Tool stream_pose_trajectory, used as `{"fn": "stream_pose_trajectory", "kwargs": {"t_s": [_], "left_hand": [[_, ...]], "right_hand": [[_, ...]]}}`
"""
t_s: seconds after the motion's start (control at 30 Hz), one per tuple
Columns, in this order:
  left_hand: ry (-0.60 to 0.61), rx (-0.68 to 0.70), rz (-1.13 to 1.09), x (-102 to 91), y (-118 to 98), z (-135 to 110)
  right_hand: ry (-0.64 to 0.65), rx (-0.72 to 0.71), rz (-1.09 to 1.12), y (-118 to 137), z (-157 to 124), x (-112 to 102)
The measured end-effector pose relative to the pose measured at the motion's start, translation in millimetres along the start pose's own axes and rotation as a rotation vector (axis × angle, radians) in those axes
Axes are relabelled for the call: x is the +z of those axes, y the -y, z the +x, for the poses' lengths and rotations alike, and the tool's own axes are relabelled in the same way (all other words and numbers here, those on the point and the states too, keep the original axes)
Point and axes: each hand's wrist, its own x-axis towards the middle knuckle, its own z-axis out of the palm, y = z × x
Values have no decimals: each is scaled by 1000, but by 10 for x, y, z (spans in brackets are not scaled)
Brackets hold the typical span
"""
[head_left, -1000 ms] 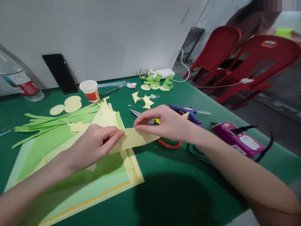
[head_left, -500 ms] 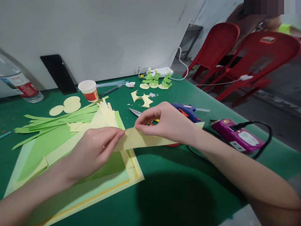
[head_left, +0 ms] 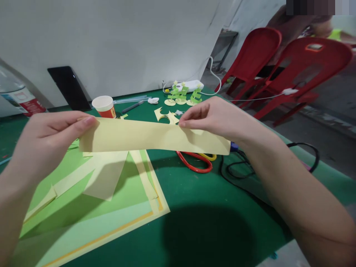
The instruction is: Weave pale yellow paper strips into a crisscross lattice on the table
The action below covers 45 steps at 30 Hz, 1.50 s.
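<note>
A pale yellow paper strip (head_left: 139, 135) is stretched between my hands above the table. My left hand (head_left: 52, 137) pinches its left end between thumb and fingers. Along the upper edge, right of the middle, my right hand (head_left: 208, 116) pinches it too. Beneath the strip's left part lie stacked green and yellow paper sheets (head_left: 116, 218) with loose cut pieces on top. The scissors (head_left: 196, 168) show only their red and yellow handles below the strip; their blades are hidden. Behind my right hand stand small green spiral paper trees (head_left: 182, 94) on round bases, with paper offcuts (head_left: 168, 115) near them.
A paper cup (head_left: 104, 106), a dark phone (head_left: 69, 87) and a water bottle (head_left: 18, 94) stand along the wall. A craft knife (head_left: 133, 106) lies near the cup. Black cable (head_left: 241, 168) runs under my right forearm. Red chairs (head_left: 303, 70) and a person are beyond the table.
The paper strip has been raised and pulled out straighter. My left hand has moved left and up to the strip's end; my right hand has risen and shifted slightly right.
</note>
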Motion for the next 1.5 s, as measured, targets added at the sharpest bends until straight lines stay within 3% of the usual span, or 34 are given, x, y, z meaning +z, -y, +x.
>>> {"fn": "stream_pose_trajectory", "kwargs": {"t_s": [0.1,0.2,0.27,0.37,0.53,0.83,1.07,1.23,1.3,1.37,1.43,1.5], "left_hand": [[24,116,211,78,-64,21],[-14,355,316,266,-185,-42],[111,510,265,402,-255,-128],[286,629,174,542,-312,-250],[277,637,206,538,-331,-285],[89,611,263,291,-329,-153],[-13,604,298,207,-253,-120],[-26,583,290,208,-243,-104],[50,569,241,253,-261,-115],[162,560,198,328,-288,-152],[223,577,176,412,-314,-214],[243,625,151,476,-334,-283]], "right_hand": [[38,-45,11,61,-32,39],[93,-149,0,185,-123,176],[98,-220,-24,271,-209,300],[94,-315,-51,346,-318,465],[134,-293,-46,338,-319,512],[64,-187,-36,231,-147,204],[29,-56,-78,68,-76,-34],[-204,5,-263,-45,-46,-170],[-301,-61,-227,13,-78,-127],[-302,-249,-142,126,-145,4],[-172,-483,-84,244,-227,191],[-55,-575,-30,323,-300,374]]}}
